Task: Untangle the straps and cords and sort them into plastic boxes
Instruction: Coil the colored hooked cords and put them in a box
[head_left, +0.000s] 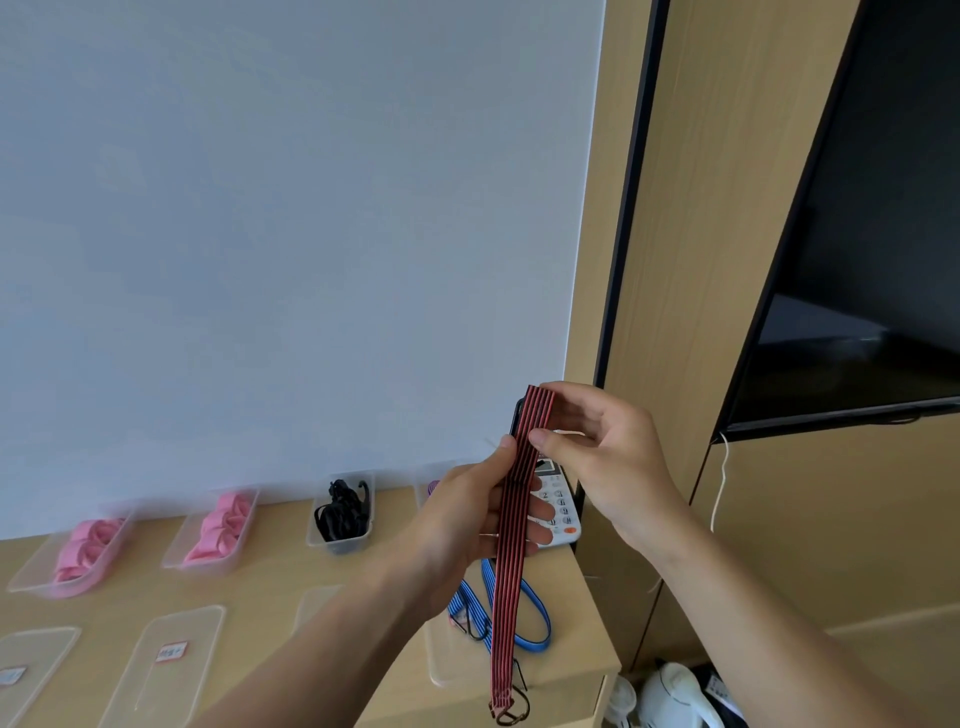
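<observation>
Hanging near-vertical above tabletop (322, 587) right end: flat red-and-black striped elastic strap (511, 525), folded top up, metal hook (511, 712) at bottom. Left hand (467, 519) clenched round strap mid-length. Right hand (597, 457) pinches folded top. Blue striped strap (524, 613) lies on tabletop beneath; clear plastic boxes behind.

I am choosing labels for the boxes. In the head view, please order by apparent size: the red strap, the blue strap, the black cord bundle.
1. red strap, though held nearer the camera
2. blue strap, partly hidden
3. black cord bundle
</observation>
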